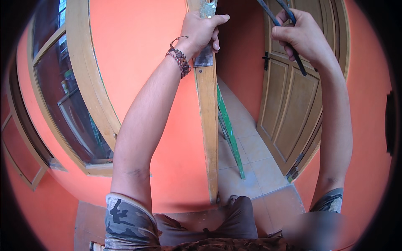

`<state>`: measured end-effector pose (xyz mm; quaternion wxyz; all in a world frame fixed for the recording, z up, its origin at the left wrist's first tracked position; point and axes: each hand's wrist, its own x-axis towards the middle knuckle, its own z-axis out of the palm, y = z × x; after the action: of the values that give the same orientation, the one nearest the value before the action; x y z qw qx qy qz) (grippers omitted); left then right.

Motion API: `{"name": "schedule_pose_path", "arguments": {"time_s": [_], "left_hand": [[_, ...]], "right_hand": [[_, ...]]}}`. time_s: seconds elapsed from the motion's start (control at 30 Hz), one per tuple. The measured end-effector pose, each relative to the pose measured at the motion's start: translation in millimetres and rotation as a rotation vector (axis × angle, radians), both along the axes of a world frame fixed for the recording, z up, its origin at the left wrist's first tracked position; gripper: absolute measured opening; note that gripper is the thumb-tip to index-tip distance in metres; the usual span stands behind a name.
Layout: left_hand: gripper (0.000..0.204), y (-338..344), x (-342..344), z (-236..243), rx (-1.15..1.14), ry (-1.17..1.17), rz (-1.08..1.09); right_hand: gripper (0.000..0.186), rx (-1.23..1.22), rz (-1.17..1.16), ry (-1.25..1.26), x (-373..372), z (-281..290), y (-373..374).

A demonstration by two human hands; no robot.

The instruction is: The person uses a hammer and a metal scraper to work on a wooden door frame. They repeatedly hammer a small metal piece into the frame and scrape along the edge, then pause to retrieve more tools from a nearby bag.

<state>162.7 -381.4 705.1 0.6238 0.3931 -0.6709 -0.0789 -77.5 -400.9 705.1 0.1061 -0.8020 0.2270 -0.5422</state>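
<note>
My left hand (pixel 202 34) clasps the plate (pixel 204 58) against the post (pixel 207 108), fixing unclear; my right hand (pixel 305 35) grips the tool (pixel 300 62), clear of it.

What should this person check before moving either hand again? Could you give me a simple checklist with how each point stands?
1. Left hand gripping the flat grey metal plate: ok, fingers closed around it.
2. Plate touching the upright yellowish wooden post: cannot tell; it overlaps the post in view, but contact isn't clear.
3. Right hand gripping the long dark blue metal tool: ok, fingers wrapped round it.
4. Whole tool in sight: not ok, the picture's top edge cuts it off.
5. Slanting green bar apart from both hands: ok, it stands below them.
</note>
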Motion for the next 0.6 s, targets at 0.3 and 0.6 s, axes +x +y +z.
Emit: {"name": "schedule_pose_path", "arguments": {"time_s": [0.3, 0.6], "left_hand": [[0.02, -0.3, -4.0, -10.4, -0.123, 0.035, 0.075], [0.016, -5.7, -9.8, -16.4, -0.109, 0.069, 0.071]], "right_hand": [[0.013, 0.12, -0.025, -0.013, 8.7, 30.1, 52.6], [0.013, 0.055, -0.192, 0.207, 13.3, 49.8, 48.1]]}}
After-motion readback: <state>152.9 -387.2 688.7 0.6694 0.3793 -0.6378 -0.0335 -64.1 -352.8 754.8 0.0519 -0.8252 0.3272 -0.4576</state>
